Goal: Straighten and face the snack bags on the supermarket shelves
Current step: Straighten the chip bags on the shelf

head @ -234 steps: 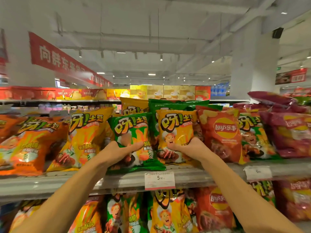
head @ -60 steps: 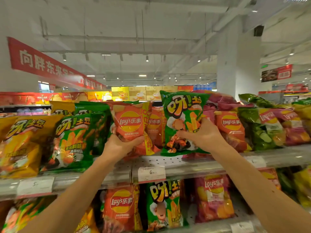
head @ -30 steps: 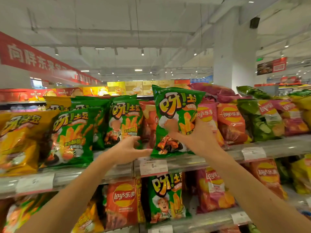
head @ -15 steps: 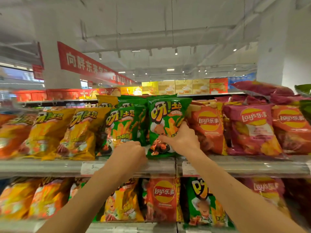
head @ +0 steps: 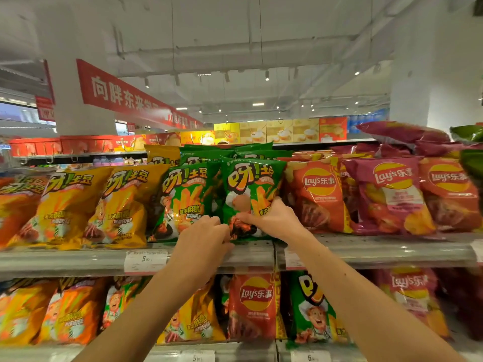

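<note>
Bag: our green snack bag [head: 251, 194] stands mid-frame on the upper shelf [head: 366, 250].
Hands: right hand [head: 271, 218] grips its lower front; left hand [head: 206, 236] pinches its bottom corner.
Risk: we judge squeezing could tilt it into the Lay's bag [head: 317, 197].

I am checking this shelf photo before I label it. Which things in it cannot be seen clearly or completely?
- Lower front of the green bag: head view, covered by the right hand and left hand.
- Left hand's fingertips: head view, behind its own knuckles.
- Price tag: head view, small print too small to read.
- Dark green bag: cut off by the right edge.
- Orange bag: cut off by the left edge.
</note>
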{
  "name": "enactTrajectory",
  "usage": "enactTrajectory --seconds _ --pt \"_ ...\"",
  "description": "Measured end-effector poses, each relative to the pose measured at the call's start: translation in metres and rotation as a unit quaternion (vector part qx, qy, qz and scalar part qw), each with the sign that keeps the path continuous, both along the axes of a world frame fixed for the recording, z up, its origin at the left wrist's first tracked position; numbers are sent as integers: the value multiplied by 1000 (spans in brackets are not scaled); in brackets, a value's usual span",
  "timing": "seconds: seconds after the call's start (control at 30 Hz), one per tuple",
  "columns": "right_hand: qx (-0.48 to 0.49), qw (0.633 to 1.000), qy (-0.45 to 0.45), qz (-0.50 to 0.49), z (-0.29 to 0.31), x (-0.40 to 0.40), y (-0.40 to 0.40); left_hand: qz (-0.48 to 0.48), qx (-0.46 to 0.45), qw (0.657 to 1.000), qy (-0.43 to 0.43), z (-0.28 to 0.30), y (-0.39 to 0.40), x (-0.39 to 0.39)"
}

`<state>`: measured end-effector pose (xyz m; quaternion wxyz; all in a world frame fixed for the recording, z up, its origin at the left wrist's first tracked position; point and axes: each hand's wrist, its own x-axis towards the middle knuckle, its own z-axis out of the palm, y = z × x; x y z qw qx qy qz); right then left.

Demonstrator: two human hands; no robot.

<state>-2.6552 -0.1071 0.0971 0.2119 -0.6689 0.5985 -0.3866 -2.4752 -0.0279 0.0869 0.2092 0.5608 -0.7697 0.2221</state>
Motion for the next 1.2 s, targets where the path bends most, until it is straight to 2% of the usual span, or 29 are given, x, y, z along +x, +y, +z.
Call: enactTrajectory --seconds 0.13,0.3,0.53,0.67,0.77,0.93,1.07,1.13,1.2 --pt "-45 999 13 10 -1 -14 21 -28 -37 995 87 -13 0 -5" --pt "-177 983 -49 4 -17 -56 56 -161 -65 957 231 -25 2 -51" --pt "-231 965 -90 -87 -22 -171 85 -258 -12 909 326 -16 2 -158" --pt "-252 951 -81 -162 -22 -254 87 -262 0 897 355 -8 -1 -225" --pt "-237 946 -61 -214 -23 -317 84 -218 34 904 365 -3 -12 -270" --pt "-195 949 -37 -243 -25 -404 67 -130 153 906 373 0 -44 -321" --pt "-145 975 16 -169 -14 -428 37 -99 202 863 452 6 -64 -335" --pt "-75 991 35 -107 -6 -429 19 -90 218 849 473 9 -71 -335" --pt "-9 999 14 -42 1 -428 2 -103 236 842 474 11 -76 -334"
